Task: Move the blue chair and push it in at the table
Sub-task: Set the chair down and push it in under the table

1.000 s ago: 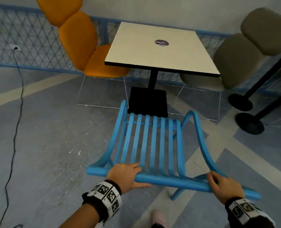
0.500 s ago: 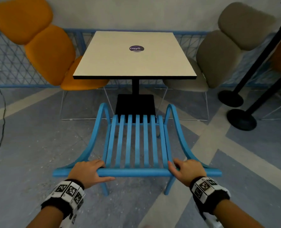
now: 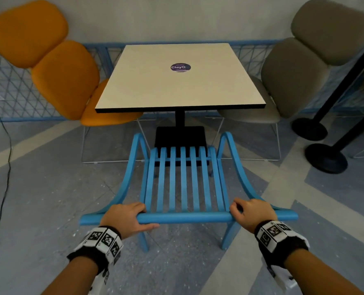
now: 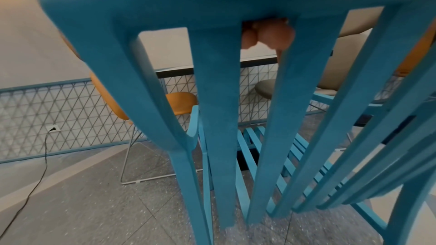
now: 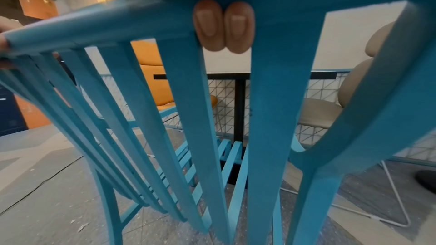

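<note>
The blue slatted chair (image 3: 184, 182) stands on the floor facing the square cream table (image 3: 180, 81), its seat front close to the table's black base (image 3: 180, 136). My left hand (image 3: 126, 217) grips the left part of the chair's top rail, fingers curled over it and thumb under. My right hand (image 3: 251, 212) grips the right part of the same rail. Curled fingertips (image 5: 223, 25) show behind the rail in the right wrist view, and fingertips (image 4: 269, 34) show between the slats (image 4: 217, 118) in the left wrist view.
An orange chair (image 3: 63, 81) sits at the table's left and a grey chair (image 3: 287, 81) at its right. Two black post bases (image 3: 326, 158) stand on the floor at the right. A black cable (image 3: 4, 167) runs down the left from a wall socket.
The chair has swung round square to the table and moved closer to it. Both hands keep their hold on the top rail.
</note>
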The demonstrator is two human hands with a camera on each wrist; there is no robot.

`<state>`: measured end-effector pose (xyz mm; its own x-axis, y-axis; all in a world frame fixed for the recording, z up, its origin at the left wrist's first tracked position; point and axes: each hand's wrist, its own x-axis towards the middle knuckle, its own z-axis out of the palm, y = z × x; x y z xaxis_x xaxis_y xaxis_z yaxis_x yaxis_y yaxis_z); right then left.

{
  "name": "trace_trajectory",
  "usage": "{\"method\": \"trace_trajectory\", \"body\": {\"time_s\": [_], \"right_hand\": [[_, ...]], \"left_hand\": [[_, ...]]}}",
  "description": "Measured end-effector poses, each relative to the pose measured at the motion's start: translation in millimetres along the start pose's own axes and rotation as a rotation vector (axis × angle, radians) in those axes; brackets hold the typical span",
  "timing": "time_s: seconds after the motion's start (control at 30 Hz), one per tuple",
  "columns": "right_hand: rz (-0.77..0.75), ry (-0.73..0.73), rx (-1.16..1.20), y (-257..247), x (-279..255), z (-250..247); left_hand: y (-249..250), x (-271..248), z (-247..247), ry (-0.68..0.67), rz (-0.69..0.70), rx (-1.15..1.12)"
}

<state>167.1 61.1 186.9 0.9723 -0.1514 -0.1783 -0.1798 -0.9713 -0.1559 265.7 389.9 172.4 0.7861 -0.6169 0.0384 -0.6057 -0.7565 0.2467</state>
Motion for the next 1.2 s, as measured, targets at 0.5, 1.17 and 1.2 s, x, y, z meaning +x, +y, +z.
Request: {"method": "trace_trajectory", "body": {"time_s": [0.5,1.17,1.2], "right_hand": [[0.129,0.011,0.007,4.0,31.5,-11.5],[0.116,0.02,-0.039,-8.6,63.0,-11.6],[0.115,0.022,-0.038,-8.4,66.0,-12.0]], "left_hand": [[2.1,18.9,-0.8,0.187,-0.143,-0.031],[-20.9,57.2,-10.0,-0.07,-0.33,0.119],[-22.9,60.1,-9.5,-0.074,-0.335,0.114]]}}
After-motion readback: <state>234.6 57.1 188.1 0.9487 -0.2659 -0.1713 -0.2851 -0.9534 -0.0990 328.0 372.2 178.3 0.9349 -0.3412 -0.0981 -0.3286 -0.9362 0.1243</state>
